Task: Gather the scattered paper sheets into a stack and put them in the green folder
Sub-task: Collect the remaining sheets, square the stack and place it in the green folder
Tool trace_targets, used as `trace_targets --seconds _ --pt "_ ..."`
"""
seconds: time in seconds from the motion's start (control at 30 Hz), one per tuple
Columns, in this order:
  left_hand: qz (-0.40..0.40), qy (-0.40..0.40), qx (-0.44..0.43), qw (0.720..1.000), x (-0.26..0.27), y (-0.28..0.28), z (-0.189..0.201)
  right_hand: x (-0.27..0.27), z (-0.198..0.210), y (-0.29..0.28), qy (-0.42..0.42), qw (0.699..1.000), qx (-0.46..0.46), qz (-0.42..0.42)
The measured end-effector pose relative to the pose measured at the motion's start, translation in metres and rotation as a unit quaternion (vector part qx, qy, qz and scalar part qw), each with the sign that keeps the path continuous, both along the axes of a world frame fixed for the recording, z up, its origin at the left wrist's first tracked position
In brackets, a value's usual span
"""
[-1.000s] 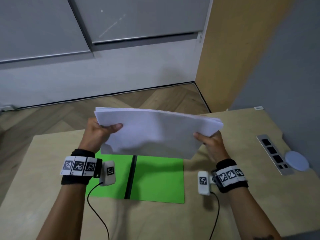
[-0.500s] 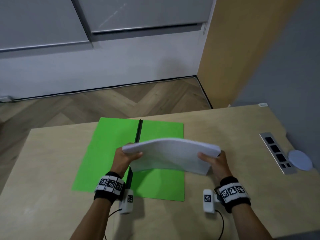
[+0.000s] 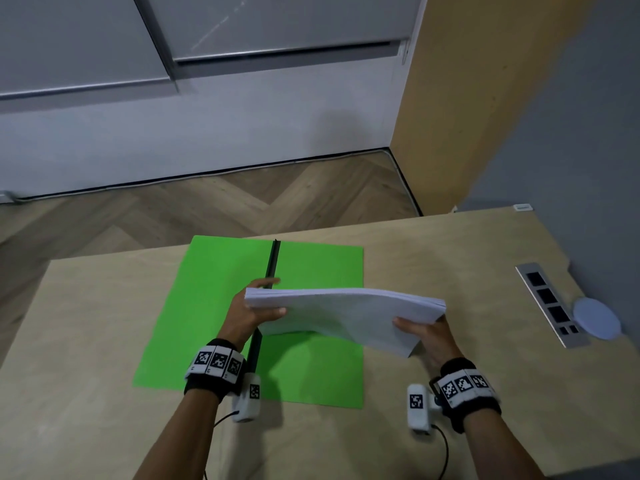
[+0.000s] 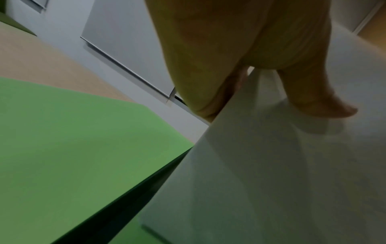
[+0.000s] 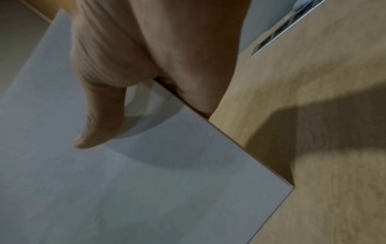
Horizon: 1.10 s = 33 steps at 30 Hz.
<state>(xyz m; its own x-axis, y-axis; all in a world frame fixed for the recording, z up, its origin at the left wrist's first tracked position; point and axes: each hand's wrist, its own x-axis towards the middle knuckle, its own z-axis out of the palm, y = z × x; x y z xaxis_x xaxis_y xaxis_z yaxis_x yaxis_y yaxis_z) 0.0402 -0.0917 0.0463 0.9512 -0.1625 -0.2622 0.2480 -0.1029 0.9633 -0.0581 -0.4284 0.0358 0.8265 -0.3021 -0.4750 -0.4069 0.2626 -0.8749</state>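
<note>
A thick stack of white paper sheets [image 3: 346,313] hangs just above the right half of the open green folder [image 3: 214,299], which lies flat on the wooden table with a black spine [image 3: 272,265] down its middle. My left hand [image 3: 256,306] grips the stack's left edge, thumb on top. My right hand [image 3: 420,332] grips the right edge the same way. The left wrist view shows the paper stack [image 4: 282,173] over the folder [image 4: 73,140]; in the right wrist view the thumb lies on the paper stack [image 5: 125,173]. The stack sags a little in the middle and overhangs the folder's right edge.
A wooden table [image 3: 86,393] carries everything. A metal socket strip [image 3: 550,304] is set into it at the right, with a round white disc [image 3: 596,317] beside it. Beyond the far table edge lie herringbone floor and a white wall; a wooden panel stands far right.
Both hands have brought the stack down and toward me, from raised in front of the folder to low over its right half. The grip on both edges is unchanged.
</note>
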Motion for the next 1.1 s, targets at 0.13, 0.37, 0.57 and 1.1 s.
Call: trace_targets --seconds 0.13,0.37,0.57,1.1 --pt "-0.043 0.019 0.0 0.999 -0.001 0.004 -0.003 0.006 0.0 0.001 -0.011 1.0 -0.003 0.004" --pt "-0.016 0.015 -0.032 0.999 -0.01 0.001 -0.005 0.009 0.006 -0.003 -0.03 0.999 -0.016 -0.001" --pt "-0.015 0.003 -0.04 0.999 -0.005 0.003 0.007 0.011 0.02 -0.018 -0.066 0.997 -0.031 0.02" --pt "-0.035 0.04 -0.027 0.998 -0.007 0.005 -0.01 0.009 -0.007 -0.017 -0.015 0.999 -0.044 0.01"
